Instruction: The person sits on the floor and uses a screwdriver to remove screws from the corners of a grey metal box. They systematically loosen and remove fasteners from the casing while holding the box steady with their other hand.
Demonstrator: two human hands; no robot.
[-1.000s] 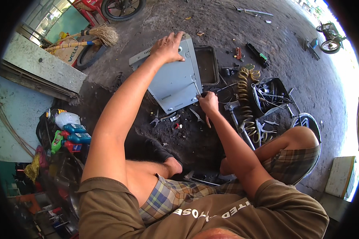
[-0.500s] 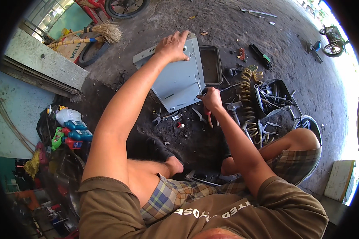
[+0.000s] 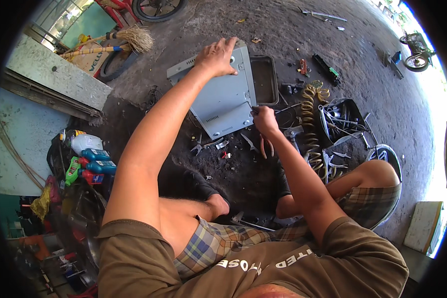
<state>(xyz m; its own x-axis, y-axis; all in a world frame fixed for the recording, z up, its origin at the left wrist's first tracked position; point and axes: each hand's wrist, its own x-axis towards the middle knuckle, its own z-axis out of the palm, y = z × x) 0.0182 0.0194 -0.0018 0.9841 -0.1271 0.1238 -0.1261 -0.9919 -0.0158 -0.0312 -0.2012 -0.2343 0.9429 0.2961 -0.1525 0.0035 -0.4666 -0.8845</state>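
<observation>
A grey metal appliance casing (image 3: 218,102) with vent slots and small round feet sits tilted before me. My left hand (image 3: 217,58) holds its far end, fingers over the edge and thumb on the flat panel. At the casing's right edge, my right hand (image 3: 264,120) is closed around a small dark tool, mostly hidden by the fingers. Red-handled pliers (image 3: 266,147) lie on the ground just below that hand. A dark rectangular tray (image 3: 275,82) lies against the casing's right side.
To the right are a coiled yellowish hose (image 3: 308,111), a hammer (image 3: 294,131) and an open bin of wrenches (image 3: 324,121). Bottles (image 3: 100,167) stand at left. A straw broom (image 3: 136,39) and a wheel (image 3: 159,10) are farther back; a motorcycle (image 3: 417,52) stands far right.
My right hand has risen slightly along the casing's edge and turned a little. The left hand keeps its hold; the casing has hardly moved.
</observation>
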